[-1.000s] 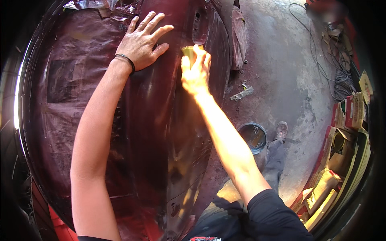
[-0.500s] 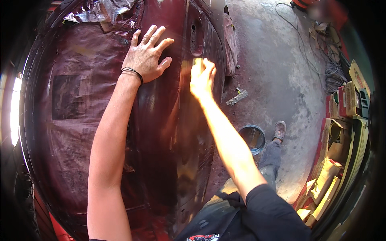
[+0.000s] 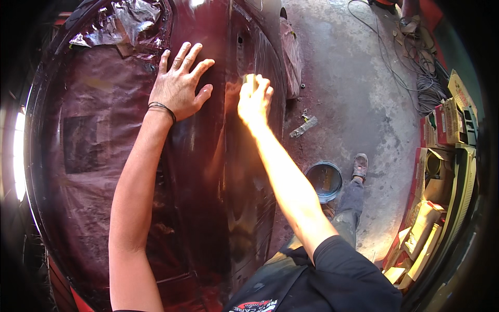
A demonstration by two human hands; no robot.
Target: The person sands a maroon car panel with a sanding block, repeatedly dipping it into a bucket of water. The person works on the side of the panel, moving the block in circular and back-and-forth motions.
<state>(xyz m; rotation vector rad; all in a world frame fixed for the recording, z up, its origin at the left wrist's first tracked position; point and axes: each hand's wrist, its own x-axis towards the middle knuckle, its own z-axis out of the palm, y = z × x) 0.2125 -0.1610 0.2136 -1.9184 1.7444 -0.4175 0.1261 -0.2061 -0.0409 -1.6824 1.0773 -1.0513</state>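
A dark red car panel [image 3: 197, 156] runs up the middle, with an oblong handle recess [image 3: 240, 44] near its top. My left hand [image 3: 179, 83] lies on the panel with fingers spread, beside an area covered in red-sprayed masking paper [image 3: 93, 93]. Crumpled plastic film [image 3: 122, 21] sits at that area's top. My right hand [image 3: 254, 99] is in bright sunlight just below the recess, fingers closed on a yellow pad pressed to the paint; the pad is mostly hidden by fingers and glare.
Right of the panel, a round bucket [image 3: 324, 181] stands on the concrete floor [image 3: 353, 78] by my shoe [image 3: 360, 165], and a torn strip [image 3: 303, 126] lies above it. Coiled hoses [image 3: 431, 93] and cardboard boxes [image 3: 447, 125] line the right side.
Over the last second both hands have moved lower in the view, my right hand with the yellow pad. The panel and floor have shifted slightly in the picture.
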